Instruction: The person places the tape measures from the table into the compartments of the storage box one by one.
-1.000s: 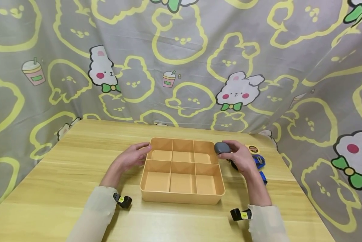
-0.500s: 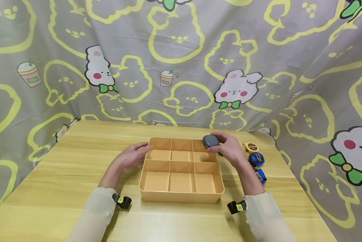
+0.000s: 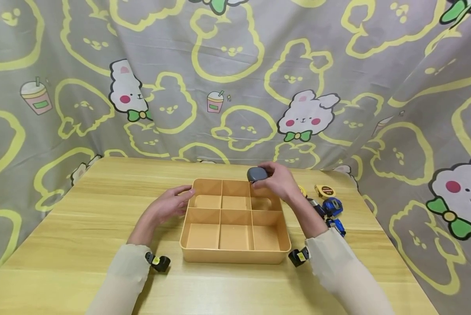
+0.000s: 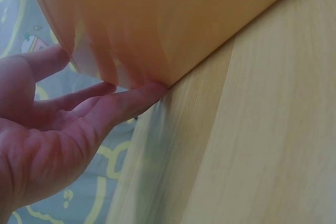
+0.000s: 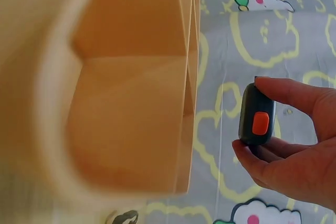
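A tan storage box (image 3: 235, 256) with several square compartments sits on the table. My right hand (image 3: 276, 181) pinches a dark grey tape measure (image 3: 257, 174) between thumb and fingers, above the back right part of the box. In the right wrist view its orange button (image 5: 261, 123) faces the camera. At the box's left side is my left hand (image 3: 170, 205). The left wrist view shows its fairly straight fingers (image 4: 131, 100) touching the outer wall, with the thumb near the rim.
Right of the box lie more tape measures: a yellow one (image 3: 325, 191), a blue one (image 3: 333, 206) and another blue one (image 3: 336, 227). Part of that group is behind my right forearm. A patterned curtain (image 3: 235, 87) hangs round the wooden table (image 3: 81, 245).
My right hand has carried the grey tape measure leftward from the box's right edge, over its back right compartment. The left hand has stayed at the box's side.
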`<action>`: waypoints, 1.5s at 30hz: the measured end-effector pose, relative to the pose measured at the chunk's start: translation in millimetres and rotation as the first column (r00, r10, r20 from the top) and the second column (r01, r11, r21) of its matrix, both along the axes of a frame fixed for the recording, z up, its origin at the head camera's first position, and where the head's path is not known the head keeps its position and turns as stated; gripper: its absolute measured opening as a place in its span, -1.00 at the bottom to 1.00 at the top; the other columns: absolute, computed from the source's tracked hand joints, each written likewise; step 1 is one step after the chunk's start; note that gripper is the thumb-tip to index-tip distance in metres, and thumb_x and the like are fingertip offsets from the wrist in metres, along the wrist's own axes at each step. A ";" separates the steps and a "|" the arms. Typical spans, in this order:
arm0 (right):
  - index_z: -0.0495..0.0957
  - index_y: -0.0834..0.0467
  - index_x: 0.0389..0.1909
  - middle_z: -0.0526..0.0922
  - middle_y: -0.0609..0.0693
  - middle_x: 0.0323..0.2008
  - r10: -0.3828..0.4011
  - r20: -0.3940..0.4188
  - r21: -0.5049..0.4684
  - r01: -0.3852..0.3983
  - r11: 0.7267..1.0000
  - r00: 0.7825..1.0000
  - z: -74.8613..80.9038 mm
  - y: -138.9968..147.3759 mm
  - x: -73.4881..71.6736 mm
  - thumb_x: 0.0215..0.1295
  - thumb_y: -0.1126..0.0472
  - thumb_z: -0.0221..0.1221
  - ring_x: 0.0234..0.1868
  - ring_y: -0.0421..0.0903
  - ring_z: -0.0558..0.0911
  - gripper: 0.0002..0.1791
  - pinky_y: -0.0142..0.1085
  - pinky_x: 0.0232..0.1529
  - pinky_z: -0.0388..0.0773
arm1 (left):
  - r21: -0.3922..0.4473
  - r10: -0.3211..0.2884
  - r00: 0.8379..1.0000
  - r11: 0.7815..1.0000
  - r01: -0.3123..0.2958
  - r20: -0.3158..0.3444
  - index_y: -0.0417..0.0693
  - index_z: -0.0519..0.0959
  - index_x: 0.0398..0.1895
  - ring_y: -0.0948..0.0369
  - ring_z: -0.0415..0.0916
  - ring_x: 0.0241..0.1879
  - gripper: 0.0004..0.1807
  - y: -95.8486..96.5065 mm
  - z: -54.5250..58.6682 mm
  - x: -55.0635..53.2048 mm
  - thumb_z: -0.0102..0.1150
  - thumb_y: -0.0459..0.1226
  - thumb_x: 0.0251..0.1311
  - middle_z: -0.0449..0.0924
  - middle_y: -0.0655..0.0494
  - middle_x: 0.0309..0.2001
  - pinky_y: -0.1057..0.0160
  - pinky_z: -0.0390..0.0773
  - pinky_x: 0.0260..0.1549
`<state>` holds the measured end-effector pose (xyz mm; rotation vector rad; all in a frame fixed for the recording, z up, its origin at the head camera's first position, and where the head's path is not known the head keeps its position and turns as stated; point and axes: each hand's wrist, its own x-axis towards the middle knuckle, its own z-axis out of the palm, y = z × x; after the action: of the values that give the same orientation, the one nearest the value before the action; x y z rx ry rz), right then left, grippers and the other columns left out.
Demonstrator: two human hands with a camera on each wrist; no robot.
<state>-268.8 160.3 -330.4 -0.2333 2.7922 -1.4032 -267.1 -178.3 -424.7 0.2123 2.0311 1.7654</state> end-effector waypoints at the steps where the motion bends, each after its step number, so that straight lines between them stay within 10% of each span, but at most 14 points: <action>1: 0.54 0.22 0.27 0.67 0.21 0.13 0.001 -0.007 0.005 -0.001 1.000 1.000 1.5 -3.4 -0.7 -0.03 0.23 0.50 0.07 0.11 0.62 -0.25 -0.14 0.10 0.52 | 0.000 0.000 1.000 1.000 0.000 0.001 -0.23 -0.10 0.63 -0.24 0.18 0.49 -0.19 0.2 0.1 0.1 -0.07 0.01 0.57 0.19 -0.39 0.49 -0.23 0.29 0.42; 45: 0.59 0.19 0.07 0.69 0.09 -0.07 0.085 0.091 0.095 -0.093 0.991 0.992 -19.7 -125.5 -3.8 -0.09 0.18 0.58 -0.13 0.00 0.60 -0.36 -0.25 -0.13 0.57 | 0.015 -0.003 1.000 1.000 0.003 -0.003 -0.24 -0.06 0.62 -0.20 0.29 0.44 -0.21 -0.3 1.1 0.0 -0.07 0.00 0.57 0.29 -0.40 0.44 -0.18 0.38 0.38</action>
<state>-272.6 34.8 -350.1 -0.2842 2.7346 -1.2223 -267.1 -178.6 -423.6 0.2222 2.0190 1.7799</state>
